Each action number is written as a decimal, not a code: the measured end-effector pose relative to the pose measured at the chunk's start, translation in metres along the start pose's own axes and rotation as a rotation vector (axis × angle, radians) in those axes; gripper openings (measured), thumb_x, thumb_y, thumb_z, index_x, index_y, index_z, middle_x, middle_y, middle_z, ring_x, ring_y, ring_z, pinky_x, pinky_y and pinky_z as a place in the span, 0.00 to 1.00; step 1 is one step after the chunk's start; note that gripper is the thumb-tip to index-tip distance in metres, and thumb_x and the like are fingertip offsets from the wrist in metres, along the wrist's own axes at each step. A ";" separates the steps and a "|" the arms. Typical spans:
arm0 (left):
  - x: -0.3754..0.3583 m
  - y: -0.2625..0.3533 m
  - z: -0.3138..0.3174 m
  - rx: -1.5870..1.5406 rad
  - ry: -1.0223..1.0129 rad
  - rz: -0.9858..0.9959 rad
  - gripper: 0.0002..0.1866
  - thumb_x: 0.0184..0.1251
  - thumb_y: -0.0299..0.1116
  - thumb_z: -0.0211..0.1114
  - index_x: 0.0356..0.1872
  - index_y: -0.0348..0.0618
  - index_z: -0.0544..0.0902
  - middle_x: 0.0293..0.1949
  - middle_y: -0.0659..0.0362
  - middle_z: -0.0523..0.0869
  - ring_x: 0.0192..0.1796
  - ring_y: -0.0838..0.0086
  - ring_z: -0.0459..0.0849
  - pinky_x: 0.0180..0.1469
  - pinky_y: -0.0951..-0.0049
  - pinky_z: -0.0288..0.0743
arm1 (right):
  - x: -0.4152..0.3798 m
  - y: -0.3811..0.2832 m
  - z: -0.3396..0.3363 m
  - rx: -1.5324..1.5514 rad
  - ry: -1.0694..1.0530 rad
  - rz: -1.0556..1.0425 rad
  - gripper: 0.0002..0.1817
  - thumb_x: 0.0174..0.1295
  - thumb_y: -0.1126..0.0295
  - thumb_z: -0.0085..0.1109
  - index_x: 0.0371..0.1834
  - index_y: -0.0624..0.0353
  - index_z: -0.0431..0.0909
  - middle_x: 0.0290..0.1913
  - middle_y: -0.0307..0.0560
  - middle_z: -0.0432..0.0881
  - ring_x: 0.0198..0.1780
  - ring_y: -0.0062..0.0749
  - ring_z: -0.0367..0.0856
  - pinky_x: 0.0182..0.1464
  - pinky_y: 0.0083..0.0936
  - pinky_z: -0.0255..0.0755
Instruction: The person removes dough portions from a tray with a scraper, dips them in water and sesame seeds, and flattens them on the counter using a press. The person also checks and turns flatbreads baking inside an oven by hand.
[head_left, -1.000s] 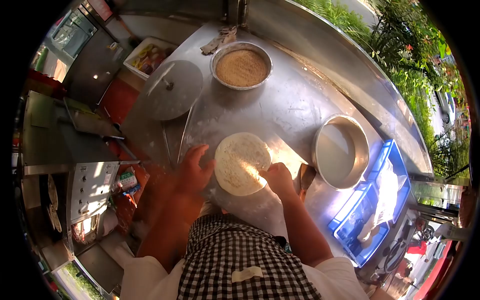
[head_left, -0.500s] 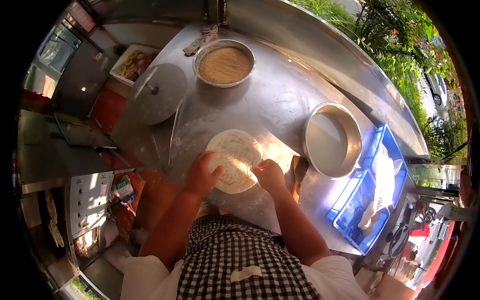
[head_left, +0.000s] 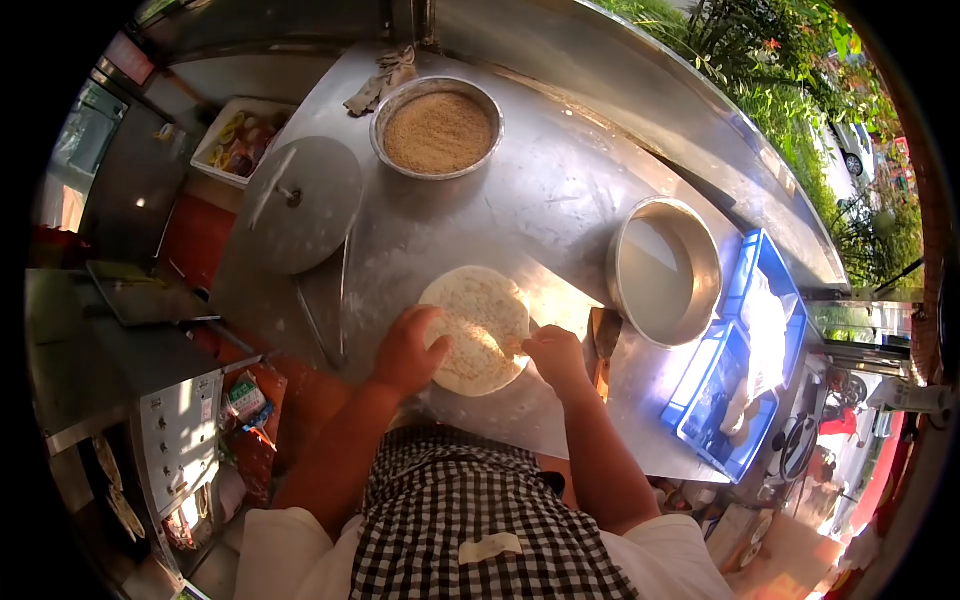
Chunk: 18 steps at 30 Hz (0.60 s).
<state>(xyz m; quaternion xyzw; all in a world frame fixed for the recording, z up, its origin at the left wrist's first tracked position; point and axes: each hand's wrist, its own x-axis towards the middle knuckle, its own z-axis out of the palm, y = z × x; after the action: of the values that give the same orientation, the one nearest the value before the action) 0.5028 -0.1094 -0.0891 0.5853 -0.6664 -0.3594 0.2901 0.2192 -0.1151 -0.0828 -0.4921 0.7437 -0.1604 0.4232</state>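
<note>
A flat round of dough [head_left: 477, 315], pale with a speckled surface, lies on the steel table in front of me. My left hand [head_left: 408, 352] rests at its left edge, thumb and fingers apart. At the opposite edge, the fingers of my right hand [head_left: 555, 352] are pinched together on the rim of the dough. Sunlight falls across the lower right of the round. Just right of my right hand lies a flat-bladed scraper [head_left: 604, 335] with a wooden handle.
Farther back on the steel table [head_left: 540, 190] stands a metal bowl of brown crumbs [head_left: 440, 132], with a rag [head_left: 382, 80] behind it. A round metal lid [head_left: 305, 215] lies left. To the right are a deep metal basin [head_left: 705, 255] and blue crates [head_left: 690, 385] holding a plastic bag [head_left: 765, 330].
The camera view has shifted slightly. Both hands stay at the dough's left and right edges, and the right fingers are still pinched at the rim.
</note>
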 end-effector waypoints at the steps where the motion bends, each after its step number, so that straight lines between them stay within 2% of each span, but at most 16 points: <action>1: 0.002 -0.003 -0.002 -0.004 -0.006 -0.008 0.26 0.67 0.34 0.76 0.64 0.34 0.83 0.63 0.39 0.85 0.66 0.42 0.83 0.71 0.51 0.78 | 0.002 0.008 -0.001 0.101 -0.044 0.086 0.15 0.60 0.63 0.74 0.39 0.66 0.89 0.34 0.49 0.90 0.34 0.32 0.87 0.41 0.31 0.81; 3: 0.006 -0.004 -0.006 -0.011 -0.015 -0.013 0.27 0.67 0.35 0.76 0.64 0.34 0.83 0.63 0.39 0.85 0.67 0.43 0.83 0.71 0.51 0.77 | 0.006 0.015 -0.007 0.305 -0.131 0.257 0.15 0.59 0.64 0.72 0.41 0.66 0.89 0.32 0.47 0.90 0.36 0.32 0.87 0.42 0.33 0.81; 4: 0.008 -0.003 -0.008 -0.015 -0.019 -0.009 0.27 0.67 0.35 0.76 0.64 0.34 0.83 0.63 0.39 0.85 0.67 0.43 0.83 0.71 0.51 0.77 | 0.006 0.018 -0.010 0.410 -0.184 0.294 0.14 0.61 0.67 0.71 0.44 0.68 0.87 0.32 0.43 0.87 0.35 0.28 0.84 0.41 0.29 0.81; 7: 0.015 0.002 -0.006 -0.009 -0.037 0.057 0.27 0.68 0.35 0.76 0.64 0.34 0.83 0.63 0.39 0.85 0.67 0.43 0.83 0.71 0.51 0.77 | 0.001 0.003 -0.010 0.671 -0.152 0.406 0.16 0.62 0.65 0.74 0.44 0.68 0.87 0.32 0.44 0.87 0.33 0.27 0.83 0.40 0.26 0.81; 10: 0.016 0.007 0.001 -0.017 -0.053 0.083 0.26 0.69 0.36 0.75 0.64 0.32 0.82 0.63 0.38 0.85 0.67 0.43 0.83 0.71 0.51 0.77 | 0.011 0.000 -0.010 0.653 -0.219 0.413 0.17 0.63 0.62 0.77 0.44 0.67 0.88 0.33 0.42 0.87 0.34 0.27 0.83 0.40 0.25 0.82; 13: 0.014 0.010 0.011 -0.048 -0.064 0.057 0.26 0.70 0.36 0.75 0.64 0.32 0.82 0.63 0.38 0.86 0.66 0.43 0.84 0.71 0.51 0.77 | 0.016 -0.013 -0.011 0.474 -0.320 0.379 0.17 0.69 0.58 0.75 0.45 0.64 0.89 0.38 0.43 0.89 0.39 0.27 0.86 0.41 0.23 0.77; 16: 0.011 0.011 0.022 -0.117 -0.057 0.006 0.25 0.70 0.36 0.75 0.63 0.32 0.83 0.62 0.39 0.86 0.64 0.44 0.85 0.70 0.52 0.79 | 0.029 0.004 0.006 0.157 -0.274 0.219 0.19 0.64 0.57 0.78 0.40 0.66 0.87 0.35 0.46 0.88 0.38 0.29 0.85 0.41 0.33 0.80; 18: 0.008 0.016 0.027 -0.165 -0.040 -0.040 0.25 0.71 0.36 0.75 0.63 0.33 0.83 0.61 0.40 0.87 0.63 0.45 0.87 0.67 0.54 0.81 | 0.025 0.004 0.013 0.083 -0.217 0.093 0.20 0.63 0.57 0.77 0.39 0.67 0.86 0.34 0.48 0.88 0.37 0.31 0.84 0.42 0.35 0.79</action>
<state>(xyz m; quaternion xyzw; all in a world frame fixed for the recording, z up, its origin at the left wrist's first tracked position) 0.4710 -0.1129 -0.0919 0.5652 -0.6283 -0.4304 0.3170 0.2230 -0.1331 -0.1049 -0.4537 0.7081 -0.1171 0.5282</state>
